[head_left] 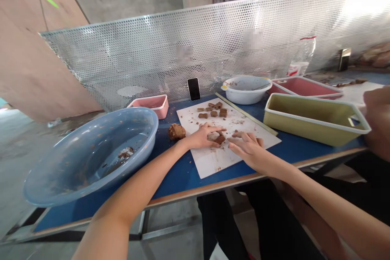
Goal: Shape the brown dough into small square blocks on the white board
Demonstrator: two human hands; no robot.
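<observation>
My left hand [204, 135] rests on a white board [210, 165], its thumb and fingers around a small piece of brown clay [219, 139]. My right hand [249, 149] lies to the right, fingers stretched out low over the board. Another brown clay piece [260, 142] shows partly from behind my right hand. Farther back on the board sit several small shaped clay pieces [214, 113], with crumbs around them. A rough lump of brown clay [176, 132] is on the blue table, just left of the board and beyond my left wrist.
A large blue basin [91, 146] stands left, near my left forearm. Behind are a pink tray [160, 105], a phone [193, 89] and a white basin [247, 89]. A long strip [246, 114] lies along the board's right side. Right are a green bin [310, 124] and another person [378, 122].
</observation>
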